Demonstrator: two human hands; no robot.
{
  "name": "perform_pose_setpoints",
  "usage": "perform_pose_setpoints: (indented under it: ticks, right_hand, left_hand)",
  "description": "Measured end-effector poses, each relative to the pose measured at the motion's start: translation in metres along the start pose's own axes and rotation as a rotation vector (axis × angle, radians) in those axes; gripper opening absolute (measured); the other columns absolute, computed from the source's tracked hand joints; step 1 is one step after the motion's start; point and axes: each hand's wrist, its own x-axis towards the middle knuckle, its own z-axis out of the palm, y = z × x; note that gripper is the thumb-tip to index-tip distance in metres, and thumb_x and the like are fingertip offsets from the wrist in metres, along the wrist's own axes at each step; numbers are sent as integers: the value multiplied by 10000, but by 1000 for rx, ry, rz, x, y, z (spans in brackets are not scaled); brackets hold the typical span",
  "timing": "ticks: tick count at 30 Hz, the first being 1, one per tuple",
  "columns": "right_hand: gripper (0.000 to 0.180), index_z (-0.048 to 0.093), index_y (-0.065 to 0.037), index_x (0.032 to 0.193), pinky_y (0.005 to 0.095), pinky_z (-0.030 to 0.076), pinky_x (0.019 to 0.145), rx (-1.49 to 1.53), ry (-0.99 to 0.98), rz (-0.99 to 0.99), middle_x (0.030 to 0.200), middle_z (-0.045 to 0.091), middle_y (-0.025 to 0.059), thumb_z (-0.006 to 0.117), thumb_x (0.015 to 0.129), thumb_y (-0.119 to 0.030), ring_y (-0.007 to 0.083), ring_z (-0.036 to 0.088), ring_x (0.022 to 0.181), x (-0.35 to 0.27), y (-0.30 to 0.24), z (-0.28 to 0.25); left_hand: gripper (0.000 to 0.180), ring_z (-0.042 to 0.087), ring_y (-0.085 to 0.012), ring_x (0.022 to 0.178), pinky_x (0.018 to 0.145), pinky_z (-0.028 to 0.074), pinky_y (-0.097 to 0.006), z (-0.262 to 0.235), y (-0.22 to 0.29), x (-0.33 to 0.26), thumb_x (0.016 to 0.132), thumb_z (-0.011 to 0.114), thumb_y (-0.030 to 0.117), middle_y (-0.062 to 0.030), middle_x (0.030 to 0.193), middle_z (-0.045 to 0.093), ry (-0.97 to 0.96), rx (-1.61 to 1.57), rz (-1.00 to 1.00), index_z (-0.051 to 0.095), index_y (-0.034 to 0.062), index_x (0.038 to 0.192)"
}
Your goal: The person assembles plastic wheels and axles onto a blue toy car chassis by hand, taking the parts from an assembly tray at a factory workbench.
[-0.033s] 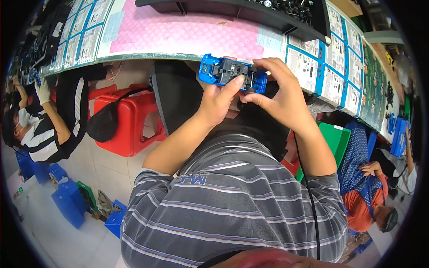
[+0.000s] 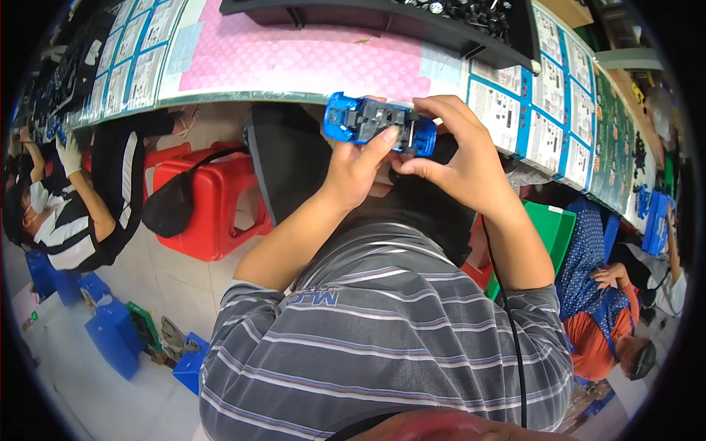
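Near pink matting [image 2: 309, 59], left grip [image 2: 351, 167] clasps blue toy car [image 2: 376, 121].

Blue toy car [image 2: 375, 117] (underside up), in left hand [image 2: 353, 165], right hand [image 2: 469, 156] around one end

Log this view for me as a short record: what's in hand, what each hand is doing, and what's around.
Item in hand: blue toy car, dark underside facing up
Left hand: grips the car, thumb on its underside
Right hand: thumb and fingers around the car's right end; exact contact unclear
Work table: pink sheet on top, beyond the hands
Black tray: on the table, small dark parts inside
Left side: red stool
Right side: green bin
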Motion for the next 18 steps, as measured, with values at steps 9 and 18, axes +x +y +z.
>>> perform_pose_setpoints:
  ticks: [9,18]
  right_hand:
    - [311,728,-28,988,377,557,742,-482,401,-126,897,726,170,784,800,-269,296,711,826,121,90,-87]
    - [250,770,-110,972,417,557,814,-547,-4,111,934,741,120,809,742,-197,312,705,916,170,138,-81]
  left_hand:
    - [473,660,-254,863,640,520,-321,-1,4,-2,995,539,165,-171,1152,618,-53,-56,-59,357,76,1422]
    - [510,643,-241,784,630,525,-310,-2,1,1,980,551,272,-150,1111,633,-74,50,-45,410,63,1423]
